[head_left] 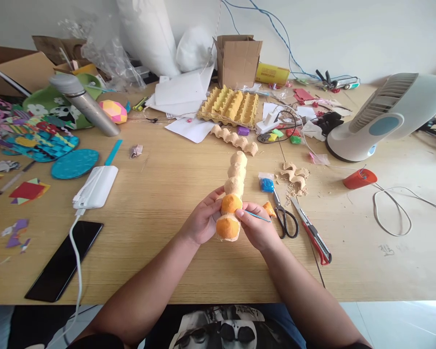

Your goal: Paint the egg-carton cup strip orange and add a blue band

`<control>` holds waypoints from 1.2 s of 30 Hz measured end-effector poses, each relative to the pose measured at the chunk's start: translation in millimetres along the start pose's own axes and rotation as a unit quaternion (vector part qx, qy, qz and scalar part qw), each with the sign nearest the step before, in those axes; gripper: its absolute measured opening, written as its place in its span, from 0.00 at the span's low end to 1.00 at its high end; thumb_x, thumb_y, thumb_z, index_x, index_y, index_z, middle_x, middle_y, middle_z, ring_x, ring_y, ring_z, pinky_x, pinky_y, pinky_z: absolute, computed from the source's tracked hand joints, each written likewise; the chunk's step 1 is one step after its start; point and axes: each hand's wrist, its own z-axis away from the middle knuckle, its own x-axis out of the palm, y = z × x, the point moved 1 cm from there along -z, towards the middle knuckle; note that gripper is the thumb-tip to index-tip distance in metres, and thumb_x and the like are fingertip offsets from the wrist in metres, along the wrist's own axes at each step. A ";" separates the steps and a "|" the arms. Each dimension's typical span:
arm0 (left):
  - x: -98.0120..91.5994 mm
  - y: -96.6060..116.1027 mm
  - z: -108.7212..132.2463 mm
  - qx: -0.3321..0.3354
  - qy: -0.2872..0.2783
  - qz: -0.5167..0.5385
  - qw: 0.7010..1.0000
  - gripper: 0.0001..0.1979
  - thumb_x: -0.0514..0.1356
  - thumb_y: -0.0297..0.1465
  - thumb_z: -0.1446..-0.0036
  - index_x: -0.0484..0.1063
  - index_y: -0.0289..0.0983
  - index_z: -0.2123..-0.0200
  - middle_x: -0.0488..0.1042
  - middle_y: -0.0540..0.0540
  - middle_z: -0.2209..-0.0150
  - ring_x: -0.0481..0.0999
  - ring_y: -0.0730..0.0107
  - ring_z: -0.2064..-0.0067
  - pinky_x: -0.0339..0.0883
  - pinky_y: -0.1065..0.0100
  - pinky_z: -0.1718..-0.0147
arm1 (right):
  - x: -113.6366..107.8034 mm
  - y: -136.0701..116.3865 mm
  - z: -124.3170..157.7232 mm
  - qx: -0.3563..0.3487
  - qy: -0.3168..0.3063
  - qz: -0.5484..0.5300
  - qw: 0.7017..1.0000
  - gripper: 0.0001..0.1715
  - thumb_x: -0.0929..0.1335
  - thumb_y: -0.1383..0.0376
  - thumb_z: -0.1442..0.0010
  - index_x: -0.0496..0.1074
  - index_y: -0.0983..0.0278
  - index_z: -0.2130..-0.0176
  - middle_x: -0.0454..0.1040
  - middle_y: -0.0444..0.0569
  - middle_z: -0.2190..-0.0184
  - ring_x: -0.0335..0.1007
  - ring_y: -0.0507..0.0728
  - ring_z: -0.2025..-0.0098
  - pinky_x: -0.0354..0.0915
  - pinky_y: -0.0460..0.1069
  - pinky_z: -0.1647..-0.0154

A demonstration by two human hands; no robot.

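My left hand (204, 218) grips a strip of egg carton (236, 169) from its left side, fingers closed around the edge. The strip has a row of bumps; the two nearest me are covered in orange, the others are bare beige. My right hand (257, 227) is closed at the strip's right edge, with its thumb on the nearer orange bumps. A thin blue stick (258, 216) sticks out to the right from that hand. Just right of it lie an orange packet (269, 209), black-handled scissors (287, 220) and a blue clay packet (266, 184).
A red box cutter (317, 240) lies at right, near torn carton scraps (294, 175). Behind are another carton strip (236, 139) and a yellow egg tray (229, 107). A phone (63, 261), power bank (96, 186) and steel bottle (89, 109) are left; a fan (378, 121) stands right.
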 end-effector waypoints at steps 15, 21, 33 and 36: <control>1.1 -1.9 0.3 0.016 -0.006 0.009 1.000 0.22 0.73 0.32 0.38 0.77 0.41 0.42 0.84 0.45 0.56 0.84 0.64 0.58 0.74 0.67 0.59 | 5.4 -4.3 2.4 0.030 -0.017 -0.064 0.997 0.23 0.85 0.49 0.53 0.82 0.61 0.69 0.77 0.44 0.73 0.69 0.53 0.70 0.66 0.49 0.64; 3.0 -3.4 0.3 0.018 -0.008 0.006 1.000 0.20 0.72 0.31 0.37 0.78 0.42 0.43 0.85 0.46 0.56 0.83 0.68 0.59 0.75 0.69 0.59 | 4.3 -2.3 2.9 0.007 0.011 -0.037 0.999 0.22 0.87 0.52 0.54 0.81 0.61 0.69 0.79 0.43 0.73 0.71 0.52 0.69 0.67 0.48 0.62; 6.0 -0.2 1.3 0.033 -0.001 -0.024 0.999 0.28 0.78 0.34 0.45 0.76 0.40 0.43 0.84 0.48 0.60 0.83 0.69 0.61 0.75 0.69 0.60 | 0.1 -1.5 -0.3 0.001 0.006 0.001 1.000 0.23 0.87 0.51 0.55 0.82 0.61 0.69 0.80 0.43 0.73 0.70 0.52 0.71 0.67 0.48 0.65; 6.0 0.4 1.3 0.035 -0.002 -0.030 0.999 0.29 0.78 0.35 0.45 0.76 0.41 0.42 0.84 0.48 0.60 0.83 0.69 0.61 0.75 0.69 0.60 | -3.0 -2.0 -2.0 0.003 -0.001 0.016 1.000 0.24 0.87 0.50 0.56 0.82 0.62 0.69 0.80 0.44 0.73 0.70 0.52 0.70 0.67 0.48 0.64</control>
